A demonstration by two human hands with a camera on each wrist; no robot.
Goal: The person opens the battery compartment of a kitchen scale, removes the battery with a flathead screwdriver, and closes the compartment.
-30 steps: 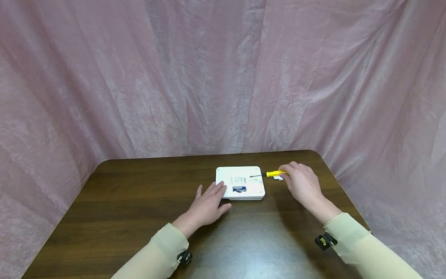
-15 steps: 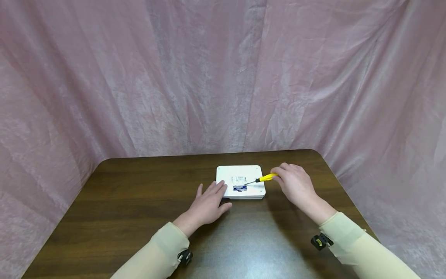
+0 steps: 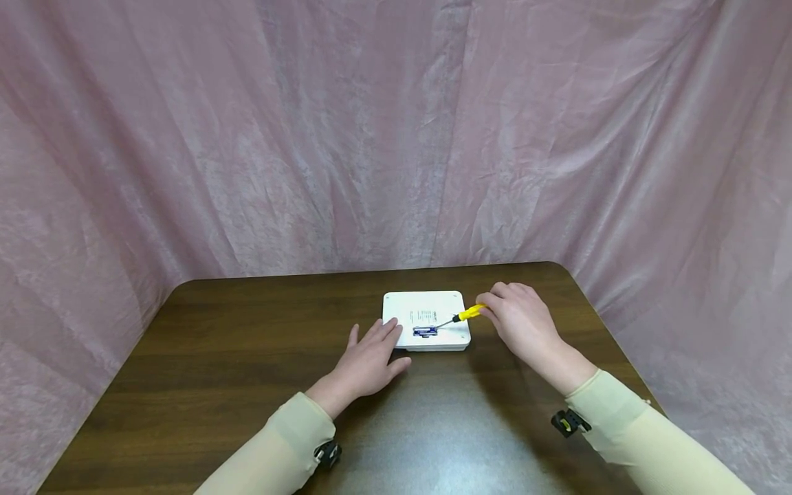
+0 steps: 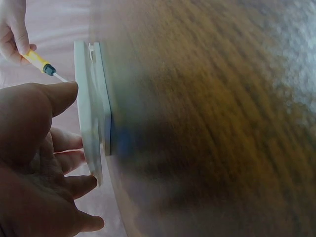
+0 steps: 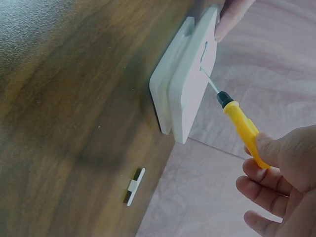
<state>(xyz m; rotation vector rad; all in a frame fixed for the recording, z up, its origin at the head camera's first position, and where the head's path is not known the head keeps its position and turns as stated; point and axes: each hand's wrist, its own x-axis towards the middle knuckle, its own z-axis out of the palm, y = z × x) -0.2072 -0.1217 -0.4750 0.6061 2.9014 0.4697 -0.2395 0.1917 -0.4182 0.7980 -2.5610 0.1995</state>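
Moved since 1.0 s ago: right hand has shifted left, carrying the slim screwdriver with yellow plastic handle; its tip went from beside the printed text to the compartment. Left hand has kept its place.
Right fingers: thumb and forefinger pinch the rear of the yellow handle; the other fingers curl loosely, off it.
Left fingers: extended and slightly spread, tips resting on the near left corner of the device; thumb apart, just beside the near edge.
Screwdriver: tilted, handle high, thin metal shaft sloping down and left; tip at the right end of the small rectangular battery compartment with blue contents.
Device: flat white plastic box with rounded corners, lying on the table between both hands.
Arms: both reach forward, pale yellow-green sleeves at the wrists, black wrist cameras strapped there.
Small part: narrow white bar with dark ends, on the table apart from the device; seen only in the right wrist view.
Surroundings: dark brown wood-grain table; pink velvety curtain behind.
Hard to make out: whether the tip touches battery or compartment wall; printed text illegible; forearms cut off by the frame.
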